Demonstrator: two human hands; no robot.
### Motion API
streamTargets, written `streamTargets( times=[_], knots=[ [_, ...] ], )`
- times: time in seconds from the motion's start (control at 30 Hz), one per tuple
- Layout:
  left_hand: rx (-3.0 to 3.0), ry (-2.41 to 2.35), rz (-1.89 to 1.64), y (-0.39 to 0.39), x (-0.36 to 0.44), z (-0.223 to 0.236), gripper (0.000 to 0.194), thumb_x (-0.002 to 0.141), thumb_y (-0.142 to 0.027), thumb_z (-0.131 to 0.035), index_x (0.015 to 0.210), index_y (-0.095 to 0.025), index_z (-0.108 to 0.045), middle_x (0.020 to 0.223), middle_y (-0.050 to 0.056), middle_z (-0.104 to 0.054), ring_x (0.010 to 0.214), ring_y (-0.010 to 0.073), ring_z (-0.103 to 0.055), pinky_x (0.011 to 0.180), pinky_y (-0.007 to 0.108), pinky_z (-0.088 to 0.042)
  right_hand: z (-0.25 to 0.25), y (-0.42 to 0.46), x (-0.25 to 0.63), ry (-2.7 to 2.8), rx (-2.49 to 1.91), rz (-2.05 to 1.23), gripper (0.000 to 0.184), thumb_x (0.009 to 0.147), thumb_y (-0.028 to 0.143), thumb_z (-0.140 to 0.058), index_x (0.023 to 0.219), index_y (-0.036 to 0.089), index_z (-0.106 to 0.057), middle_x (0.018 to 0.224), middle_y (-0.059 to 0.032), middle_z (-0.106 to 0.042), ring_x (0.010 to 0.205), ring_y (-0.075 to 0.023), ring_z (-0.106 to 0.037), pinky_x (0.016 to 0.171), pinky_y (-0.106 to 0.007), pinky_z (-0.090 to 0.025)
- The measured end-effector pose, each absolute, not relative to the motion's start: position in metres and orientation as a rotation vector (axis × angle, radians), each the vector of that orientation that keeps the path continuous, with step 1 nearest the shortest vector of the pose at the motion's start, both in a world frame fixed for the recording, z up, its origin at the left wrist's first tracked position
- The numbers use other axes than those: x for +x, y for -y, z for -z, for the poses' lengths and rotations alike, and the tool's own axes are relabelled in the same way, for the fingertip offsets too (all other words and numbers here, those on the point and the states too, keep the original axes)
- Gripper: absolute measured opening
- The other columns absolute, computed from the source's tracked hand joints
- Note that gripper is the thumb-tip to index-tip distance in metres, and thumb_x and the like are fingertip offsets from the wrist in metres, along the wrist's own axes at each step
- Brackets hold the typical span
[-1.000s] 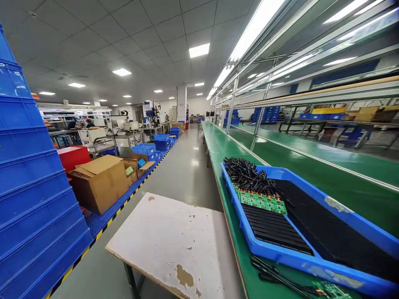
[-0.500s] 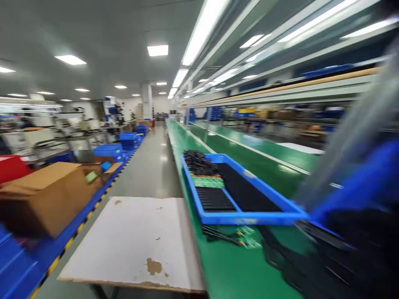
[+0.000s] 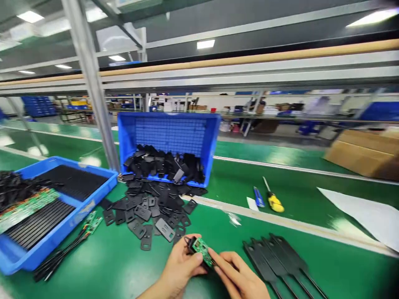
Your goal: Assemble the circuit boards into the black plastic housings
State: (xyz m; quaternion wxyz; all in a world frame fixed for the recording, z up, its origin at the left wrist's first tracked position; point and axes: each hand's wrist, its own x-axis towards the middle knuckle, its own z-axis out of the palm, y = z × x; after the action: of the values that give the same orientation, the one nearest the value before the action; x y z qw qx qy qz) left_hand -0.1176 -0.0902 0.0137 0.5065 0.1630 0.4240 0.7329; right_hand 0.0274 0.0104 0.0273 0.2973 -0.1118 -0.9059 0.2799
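Note:
Low in the head view, my left hand (image 3: 179, 265) and my right hand (image 3: 238, 276) both pinch a small green circuit board (image 3: 202, 250) with a black part at its far end. They hover over the green bench (image 3: 109, 257). Just beyond them lies a heap of flat black plastic pieces (image 3: 149, 207), spilling out of a tipped blue crate (image 3: 168, 143). To the right of my hands lie several long black plastic strips (image 3: 277, 259).
A shallow blue tray (image 3: 46, 245) at the left holds black slotted trays, green boards and black cables. Loose cabled boards (image 3: 71, 247) lie beside it. A yellow-handled screwdriver (image 3: 272, 199) and a blue cutter (image 3: 258, 197) lie further back. A metal post (image 3: 93, 91) rises behind the tray. Cardboard box (image 3: 364, 151) far right.
The view has swung from the aisle and the long bench to the bench right in front. My two hands with the small board have come into view.

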Motion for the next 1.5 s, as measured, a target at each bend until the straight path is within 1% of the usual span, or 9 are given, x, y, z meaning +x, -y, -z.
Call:
streamTargets(
  times=[0.13, 0.3, 0.5, 0.67, 0.83, 0.93, 1.03, 1.23, 1.5],
  knots=[
    [0.431, -0.979, -1.705, 0.092, -0.118, -0.029, 0.052, 0.070, -0.032, -0.078, 0.115, -0.019, -0.058, 0.116, 0.014, -0.061, 0.101, 0.0256, -0.059, 0.081, 0.035, -0.050, -0.036, -0.002, 0.021, 2.367, -0.336, -0.751, 0.038, 0.094, 0.019, -0.042, 0.128, 0.030, -0.054, 0.088, -0.0046, -0.055, 0.077, -0.0130, -0.060, 0.072, -0.018, -0.051],
    [0.433, -0.980, -1.642, 0.091, -0.120, -0.040, 0.041, 0.076, -0.027, -0.073, 0.113, -0.019, -0.059, 0.117, 0.014, -0.062, 0.109, 0.0276, -0.057, 0.086, 0.036, -0.047, -0.044, 0.004, 0.018, 2.412, -0.412, -0.821, 0.035, 0.096, 0.019, -0.037, 0.122, 0.024, -0.058, 0.087, -0.0059, -0.051, 0.076, -0.0149, -0.057, 0.071, -0.023, -0.051],
    [0.363, -1.004, -1.682, 0.086, -0.114, -0.037, 0.033, 0.079, -0.029, -0.070, 0.108, -0.017, -0.059, 0.112, 0.014, -0.064, 0.109, 0.0290, -0.057, 0.086, 0.038, -0.048, -0.053, 0.002, 0.016, 2.453, -0.445, -0.952, 0.033, 0.095, 0.016, -0.036, 0.115, 0.022, -0.062, 0.088, -0.0057, -0.050, 0.077, -0.0156, -0.054, 0.071, -0.026, -0.050],
    [0.350, -1.067, -1.737, 0.084, -0.109, -0.033, 0.032, 0.081, -0.034, -0.068, 0.105, -0.016, -0.058, 0.110, 0.014, -0.064, 0.111, 0.0293, -0.056, 0.089, 0.040, -0.048, -0.061, 0.000, 0.015, 2.369, -0.431, -1.171, 0.027, 0.093, 0.014, -0.043, 0.105, 0.024, -0.066, 0.086, -0.0031, -0.053, 0.086, -0.0158, -0.055, 0.079, -0.026, -0.047],
    [0.374, -1.131, -1.760, 0.085, -0.110, -0.035, 0.036, 0.079, -0.036, -0.070, 0.106, -0.016, -0.057, 0.109, 0.014, -0.064, 0.110, 0.0294, -0.058, 0.087, 0.039, -0.049, -0.051, 0.005, 0.011, 2.284, -0.467, -1.129, 0.030, 0.092, 0.012, -0.043, 0.115, 0.025, -0.059, 0.095, -0.0046, -0.054, 0.089, -0.0161, -0.056, 0.079, -0.026, -0.047],
    [0.413, -1.228, -1.752, 0.085, -0.112, -0.034, 0.036, 0.080, -0.037, -0.067, 0.106, -0.016, -0.054, 0.107, 0.014, -0.065, 0.104, 0.0284, -0.061, 0.081, 0.036, -0.051, -0.045, 0.008, 0.009, 2.226, -0.559, -1.100, 0.015, 0.091, 0.016, -0.049, 0.102, 0.022, -0.056, 0.096, -0.0040, -0.055, 0.084, -0.0155, -0.056, 0.074, -0.025, -0.048],
    [0.483, -1.333, -1.745, 0.086, -0.115, -0.035, 0.035, 0.082, -0.040, -0.064, 0.105, -0.017, -0.052, 0.102, 0.013, -0.067, 0.097, 0.0270, -0.064, 0.077, 0.034, -0.053, -0.046, 0.005, 0.011, 2.281, -0.671, -1.071, 0.005, 0.088, 0.023, -0.057, 0.089, 0.021, -0.053, 0.085, -0.0006, -0.057, 0.073, -0.0147, -0.055, 0.064, -0.024, -0.044],
    [0.597, -1.388, -1.798, 0.089, -0.116, -0.037, 0.036, 0.080, -0.040, -0.066, 0.104, -0.018, -0.050, 0.102, 0.013, -0.068, 0.096, 0.0268, -0.065, 0.084, 0.038, -0.051, -0.051, -0.003, 0.014, 2.532, -0.644, -1.003, 0.038, 0.092, 0.033, -0.053, 0.057, 0.019, -0.054, 0.057, 0.0025, -0.053, 0.056, -0.0122, -0.050, 0.055, -0.023, -0.032],
    [0.504, -1.330, -1.801, 0.088, -0.115, -0.035, 0.035, 0.085, -0.040, -0.060, 0.109, -0.020, -0.043, 0.106, 0.014, -0.067, 0.098, 0.0276, -0.065, 0.080, 0.038, -0.053, -0.040, 0.010, 0.011, 2.283, -0.573, -0.975, 0.043, 0.096, 0.040, -0.043, 0.070, 0.018, -0.068, 0.060, -0.0010, -0.056, 0.057, -0.0132, -0.050, 0.055, -0.025, -0.034]
  ],
)
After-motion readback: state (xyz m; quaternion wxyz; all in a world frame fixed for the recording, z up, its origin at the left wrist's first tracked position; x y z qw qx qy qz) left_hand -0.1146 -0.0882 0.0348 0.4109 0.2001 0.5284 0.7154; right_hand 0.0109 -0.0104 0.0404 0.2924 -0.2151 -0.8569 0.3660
